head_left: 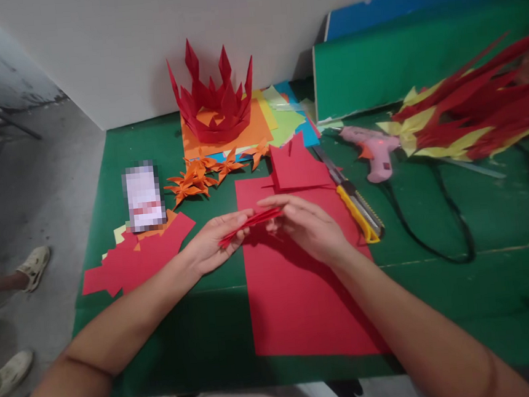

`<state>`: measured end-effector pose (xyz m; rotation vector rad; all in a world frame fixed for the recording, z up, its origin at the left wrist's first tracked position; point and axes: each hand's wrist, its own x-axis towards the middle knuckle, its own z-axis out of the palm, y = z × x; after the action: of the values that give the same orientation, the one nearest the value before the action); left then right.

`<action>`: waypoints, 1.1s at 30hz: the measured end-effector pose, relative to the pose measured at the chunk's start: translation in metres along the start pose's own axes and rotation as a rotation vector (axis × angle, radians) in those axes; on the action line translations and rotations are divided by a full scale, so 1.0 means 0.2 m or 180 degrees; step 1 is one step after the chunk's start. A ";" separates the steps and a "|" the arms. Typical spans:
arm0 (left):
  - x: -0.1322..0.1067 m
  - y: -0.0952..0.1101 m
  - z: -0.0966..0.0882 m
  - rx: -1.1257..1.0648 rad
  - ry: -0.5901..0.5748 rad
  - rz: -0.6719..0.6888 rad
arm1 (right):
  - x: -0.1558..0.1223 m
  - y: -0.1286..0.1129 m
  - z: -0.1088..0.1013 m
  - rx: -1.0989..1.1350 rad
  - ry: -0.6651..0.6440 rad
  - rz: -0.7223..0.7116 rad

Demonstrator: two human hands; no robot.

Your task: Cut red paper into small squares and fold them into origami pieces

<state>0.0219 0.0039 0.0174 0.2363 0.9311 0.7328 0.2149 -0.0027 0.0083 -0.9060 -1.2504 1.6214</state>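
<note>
Green tabletop (441,306), long folded red-paper strip (259,218) crosswise: my left hand (213,241) pinching left end, right hand (316,226) cupping other, grip unclear tbh.

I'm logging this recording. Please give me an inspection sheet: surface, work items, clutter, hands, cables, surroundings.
Surface: green table, a pale seam running across it.
Work items: folded red paper in hand, above a large red sheet; red crown standing behind.
Clutter: yellow utility knife, pink glue gun, orange paper flowers, red cut pieces.
Hands: left hand pinches the folded paper; right hand at its other end, grip unclear.
Cables: black cord loops from the glue gun.
Surroundings: white panel behind; another person's shoes on the floor, left.
</note>
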 end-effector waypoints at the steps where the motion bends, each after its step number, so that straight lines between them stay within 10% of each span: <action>1: 0.00 0.00 0.00 -0.0010 -0.0028 -0.0048 | 0.00 0.00 0.00 -0.0238 -0.0009 -0.0200; 6: 0.00 -0.01 -0.01 0.0264 -0.0181 -0.0378 | 0.00 0.00 0.02 -0.1348 -0.0076 -0.1024; 22: 0.02 -0.02 -0.04 0.0504 -0.0919 -0.0410 | -0.01 0.00 0.06 -0.1393 0.0325 -0.0919; 27: -0.01 -0.06 -0.03 0.1320 -0.1084 0.0314 | -0.01 0.00 0.06 -0.1145 0.0681 -0.0826; 33: -0.05 -0.11 0.00 0.2600 -0.0347 0.1761 | -0.02 0.00 0.08 -0.0888 0.0443 -0.0512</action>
<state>0.0279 -0.0181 0.0133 1.2789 1.0322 0.7938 0.2017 -0.0110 0.0127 -1.0408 -1.4344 1.2565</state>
